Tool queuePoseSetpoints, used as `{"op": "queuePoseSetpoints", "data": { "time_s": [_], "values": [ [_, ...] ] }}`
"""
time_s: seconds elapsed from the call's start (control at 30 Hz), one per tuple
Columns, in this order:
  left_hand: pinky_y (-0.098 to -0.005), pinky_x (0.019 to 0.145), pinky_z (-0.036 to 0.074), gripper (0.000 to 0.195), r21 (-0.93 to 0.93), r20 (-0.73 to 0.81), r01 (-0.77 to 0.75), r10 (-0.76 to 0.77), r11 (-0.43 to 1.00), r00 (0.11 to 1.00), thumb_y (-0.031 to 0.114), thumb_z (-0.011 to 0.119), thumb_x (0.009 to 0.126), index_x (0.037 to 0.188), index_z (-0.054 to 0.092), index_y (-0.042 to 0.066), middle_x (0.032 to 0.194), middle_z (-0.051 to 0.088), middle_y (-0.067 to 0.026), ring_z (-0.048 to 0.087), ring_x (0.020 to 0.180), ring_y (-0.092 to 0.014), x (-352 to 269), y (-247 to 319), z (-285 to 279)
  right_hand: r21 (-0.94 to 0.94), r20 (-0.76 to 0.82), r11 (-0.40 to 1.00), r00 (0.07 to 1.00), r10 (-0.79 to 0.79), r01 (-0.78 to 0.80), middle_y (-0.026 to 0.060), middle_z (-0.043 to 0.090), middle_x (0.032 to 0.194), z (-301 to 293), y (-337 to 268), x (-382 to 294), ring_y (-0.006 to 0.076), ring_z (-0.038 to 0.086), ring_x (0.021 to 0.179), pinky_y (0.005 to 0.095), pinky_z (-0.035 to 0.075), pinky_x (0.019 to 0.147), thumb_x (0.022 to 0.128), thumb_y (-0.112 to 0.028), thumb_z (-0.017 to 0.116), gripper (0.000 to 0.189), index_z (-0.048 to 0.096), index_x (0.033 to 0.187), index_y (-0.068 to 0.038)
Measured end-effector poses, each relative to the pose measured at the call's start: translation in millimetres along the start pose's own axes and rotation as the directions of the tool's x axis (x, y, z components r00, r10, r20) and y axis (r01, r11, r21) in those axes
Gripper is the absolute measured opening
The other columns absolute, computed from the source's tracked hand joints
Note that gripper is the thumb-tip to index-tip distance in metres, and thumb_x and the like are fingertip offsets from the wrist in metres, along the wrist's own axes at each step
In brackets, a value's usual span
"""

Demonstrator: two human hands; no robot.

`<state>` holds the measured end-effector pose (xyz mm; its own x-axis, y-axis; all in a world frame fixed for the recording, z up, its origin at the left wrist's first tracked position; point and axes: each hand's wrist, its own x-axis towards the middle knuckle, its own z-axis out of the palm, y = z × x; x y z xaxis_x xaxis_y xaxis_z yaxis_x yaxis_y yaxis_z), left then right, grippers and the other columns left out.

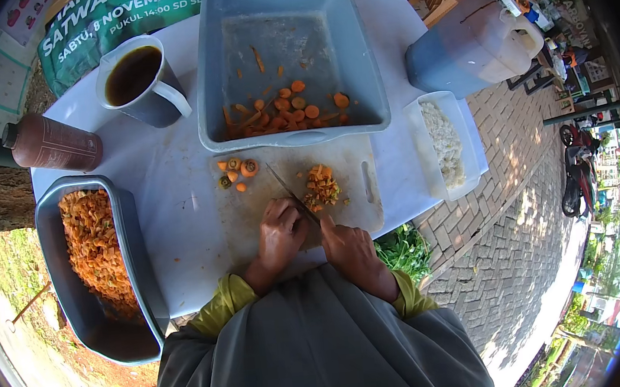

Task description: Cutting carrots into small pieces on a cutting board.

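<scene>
My right hand (349, 248) grips a kitchen knife (289, 191), its blade slanting up and left across a worn white cutting board (242, 217). Close against the blade's left side is my left hand (280, 235), fingers curled; whether anything is held under them is hidden. Chopped carrot bits (322, 185) lie in a small heap just right of the blade. Several carrot ends (249, 168) are grouped at the board's upper left. Behind the board stands a grey plastic tub (296, 137) with carrot slices (311, 111) and peel-like strips gathered along its near side.
At left, a grey basin (142, 254) holds many chopped carrot pieces. A jug of dark liquid (170, 103) and a brown bottle (59, 142) stand behind it. Rightward are a container of white shreds (418, 152) and a large jerrycan (469, 46). Greens (403, 253) lie below the table edge.
</scene>
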<state>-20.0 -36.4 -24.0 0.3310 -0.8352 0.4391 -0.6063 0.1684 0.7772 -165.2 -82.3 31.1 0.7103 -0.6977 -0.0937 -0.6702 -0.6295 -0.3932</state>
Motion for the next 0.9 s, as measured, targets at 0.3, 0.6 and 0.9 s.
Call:
{"op": "queuePoseSetpoints", "data": {
  "time_s": [0.3, 0.6, 0.9],
  "values": [
    [-0.0385, 0.067, 0.048, 0.013, 0.015, 0.051, 0.056, -0.056, 0.998, 0.997, -0.004, 0.066, 0.065, 0.071, 0.055, 0.000, 0.084, 0.057, -0.0112, 0.055, 0.077, -0.031, 0, 4, -2, 0.000, -0.018, 1.000, 1.000, -0.008, 0.008, 0.0161, 0.060, 0.061, 10, 2, 10, 0.0351, 0.063, 0.057, 0.0441, 0.050, 0.051, 0.086, -0.011, 0.051, 0.011, 0.047, 0.094, -0.005],
    [-0.0374, 0.069, 0.049, 0.015, 0.186, -0.274, 0.206, -0.151, 0.961, 0.950, 0.001, 0.070, 0.074, 0.085, 0.060, 0.001, 0.097, 0.061, -0.0090, 0.059, 0.080, -0.028, 27, -19, -51, 0.149, 0.154, 0.988, 0.988, 0.011, -0.034, 0.0184, 0.060, 0.063, -14, -2, -12, 0.0389, 0.061, 0.062, 0.0503, 0.048, 0.058, 0.089, -0.014, 0.049, 0.012, 0.046, 0.094, -0.004],
    [-0.0359, 0.069, 0.052, 0.012, 0.112, -0.109, 0.189, -0.177, 0.976, 0.978, -0.002, 0.068, 0.072, 0.084, 0.066, 0.001, 0.088, 0.064, -0.0098, 0.063, 0.079, -0.026, 17, -4, -34, 0.044, 0.017, 0.995, 0.996, 0.084, -0.085, 0.0168, 0.059, 0.059, -16, 12, -11, 0.0384, 0.061, 0.059, 0.0499, 0.048, 0.055, 0.091, -0.015, 0.047, 0.011, 0.045, 0.091, -0.004]
  ]
}}
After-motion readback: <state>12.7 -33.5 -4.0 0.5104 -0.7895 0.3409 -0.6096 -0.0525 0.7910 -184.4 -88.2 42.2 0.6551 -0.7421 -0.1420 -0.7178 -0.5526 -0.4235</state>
